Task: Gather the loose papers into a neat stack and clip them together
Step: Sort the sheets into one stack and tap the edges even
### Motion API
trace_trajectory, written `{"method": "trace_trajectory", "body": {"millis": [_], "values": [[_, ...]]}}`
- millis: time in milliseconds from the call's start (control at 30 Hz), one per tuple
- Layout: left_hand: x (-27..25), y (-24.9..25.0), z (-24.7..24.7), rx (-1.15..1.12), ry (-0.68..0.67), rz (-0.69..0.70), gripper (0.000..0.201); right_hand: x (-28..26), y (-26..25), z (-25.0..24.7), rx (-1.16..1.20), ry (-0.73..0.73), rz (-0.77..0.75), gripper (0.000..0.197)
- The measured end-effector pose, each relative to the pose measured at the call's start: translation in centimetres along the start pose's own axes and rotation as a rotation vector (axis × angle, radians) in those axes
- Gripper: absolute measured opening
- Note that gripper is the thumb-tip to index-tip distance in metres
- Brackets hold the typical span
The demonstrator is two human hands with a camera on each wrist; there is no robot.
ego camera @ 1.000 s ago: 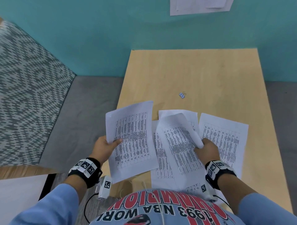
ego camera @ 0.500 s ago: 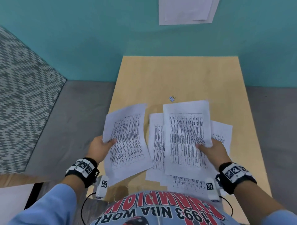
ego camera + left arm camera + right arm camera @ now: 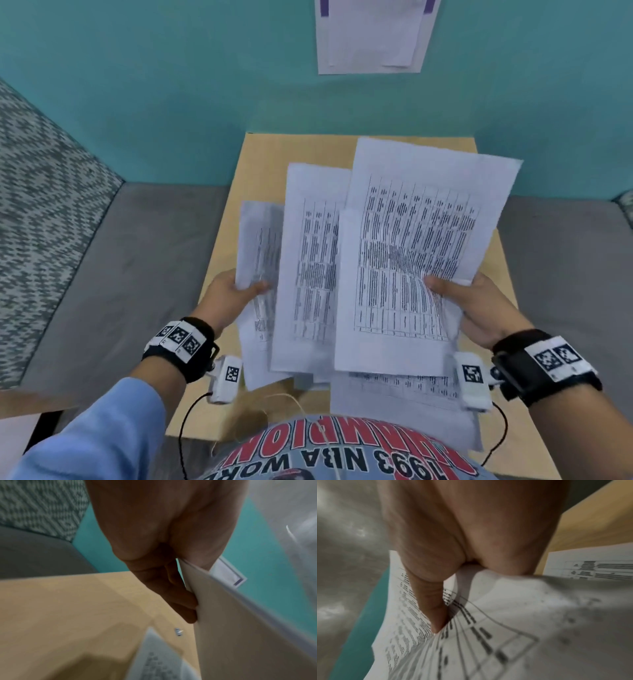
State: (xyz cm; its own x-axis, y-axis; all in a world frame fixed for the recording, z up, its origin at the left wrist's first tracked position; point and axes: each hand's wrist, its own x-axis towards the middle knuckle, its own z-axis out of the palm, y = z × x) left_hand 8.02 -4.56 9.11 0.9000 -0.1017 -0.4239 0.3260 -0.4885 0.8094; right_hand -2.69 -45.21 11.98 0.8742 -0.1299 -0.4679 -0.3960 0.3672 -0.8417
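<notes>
Left hand (image 3: 227, 294) and right hand (image 3: 474, 303) grip fanned papers (image 3: 407, 260); one clip (image 3: 178, 631)

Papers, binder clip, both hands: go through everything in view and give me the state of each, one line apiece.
Papers: lifted off the table, fanned out, not yet squared.
Sheet on the table: lying flat under the lifted ones.
Binder clip: loose on the table, not on any paper.
Left hand: grips the left sheets.
Right hand: pinches the right sheets, thumb on top.
Table: partly covered.
</notes>
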Motion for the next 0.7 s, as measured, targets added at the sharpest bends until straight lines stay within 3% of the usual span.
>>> {"method": "trace_trajectory", "body": {"millis": [67, 200, 267, 367, 400, 467, 567, 633, 700], "values": [[-0.6, 2.4, 1.0, -0.089, -0.052, 0.03, 0.016, 0.4, -0.8, 0.9, -0.007, -0.03, 0.016, 0.057], [-1.5, 5.9, 2.6, -0.284, -0.171, 0.014, 0.04, 1.7, -0.4, 2.1, -0.107, -0.042, 0.045, 0.069], [-1.6, 6.5, 2.6, -0.315, -0.209, -0.019, 0.034, 2.0, 0.0, 2.5, -0.064, -0.05, 0.082, 0.08], [-1.9, 7.4, 2.8, -0.223, -0.255, -0.008, 0.031, 1.9, 0.1, 3.2, 0.014, -0.093, 0.186, 0.066], [-2.2, 7.9, 2.9, -0.211, -0.268, -0.013, 0.036, 1.7, 0.0, 3.4, 0.008, -0.128, 0.214, 0.062], [-2.6, 8.6, 3.1, -0.2, -0.306, -0.072, 0.06, 1.5, 0.3, 3.6, -0.047, -0.163, 0.213, 0.072], [-2.6, 8.5, 3.0, -0.414, -0.377, -0.133, 0.089, 1.7, 0.4, 3.7, -0.095, -0.12, 0.1, 0.089], [-2.6, 8.5, 2.9, -0.398, -0.4, -0.026, 0.066, 1.6, -0.2, 4.0, -0.143, -0.035, -0.016, 0.071], [-2.6, 8.5, 3.2, -0.265, -0.311, 0.097, 0.046, 1.3, -0.9, 4.5, -0.202, 0.028, -0.126, 0.056]]}}
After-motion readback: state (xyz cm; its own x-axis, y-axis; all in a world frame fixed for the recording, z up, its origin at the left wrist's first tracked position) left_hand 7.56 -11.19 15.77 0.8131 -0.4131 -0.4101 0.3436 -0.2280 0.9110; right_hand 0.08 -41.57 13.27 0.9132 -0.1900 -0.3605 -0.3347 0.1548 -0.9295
